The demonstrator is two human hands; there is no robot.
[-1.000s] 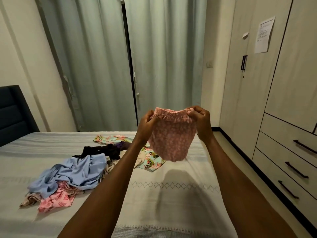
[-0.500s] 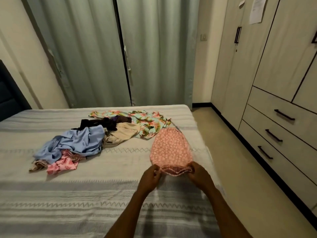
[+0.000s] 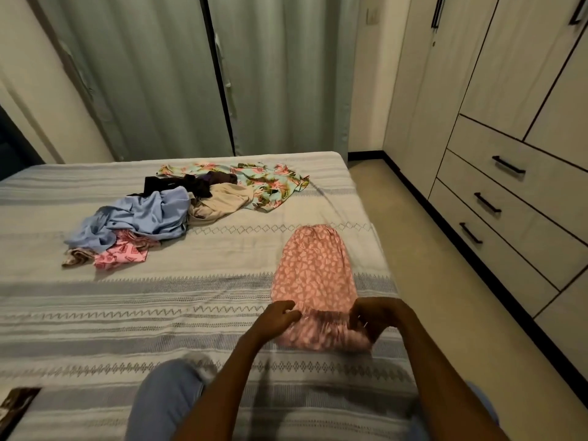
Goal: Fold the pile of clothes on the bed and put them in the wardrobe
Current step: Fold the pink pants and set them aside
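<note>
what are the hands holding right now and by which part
Both the left hand and the right hand grip the pink patterned shorts at the gathered waistband end; the rest lies flat on the bed.

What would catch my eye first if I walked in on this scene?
Probably the pink patterned garment spread flat near the right edge of the bed, with the left hand and right hand gripping its near end. Next, the jumbled pile of clothes farther back on the bed, blue, floral, dark and beige pieces together. The wardrobe stands closed at right.
</note>
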